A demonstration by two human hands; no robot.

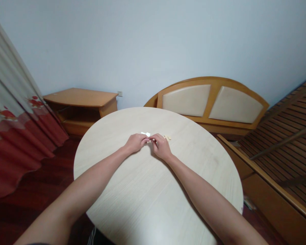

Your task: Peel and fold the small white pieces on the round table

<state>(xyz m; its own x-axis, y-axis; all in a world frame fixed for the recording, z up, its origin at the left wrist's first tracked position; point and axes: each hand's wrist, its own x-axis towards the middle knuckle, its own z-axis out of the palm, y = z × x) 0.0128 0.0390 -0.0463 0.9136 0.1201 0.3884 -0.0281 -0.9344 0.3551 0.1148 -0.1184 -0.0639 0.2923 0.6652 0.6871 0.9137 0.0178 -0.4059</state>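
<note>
My left hand [136, 142] and my right hand [161, 145] meet over the far half of a round pale table, fingertips together. Both are closed in a pinch. What sits between the fingertips is too small to name; a reddish speck shows there. Just behind my left fingers lie small white pieces [147, 134], partly covered by the hand. Beside my right hand, on its right, are small cream-yellow pieces [168, 137] flat on the tabletop.
The round table [132, 194] fills the middle. Behind it stand a wooden cabinet [84, 97] at left and a padded headboard [186, 100] at right. A slatted bed frame [283, 146] runs along the right side. A red and white curtain [17, 136] hangs at left.
</note>
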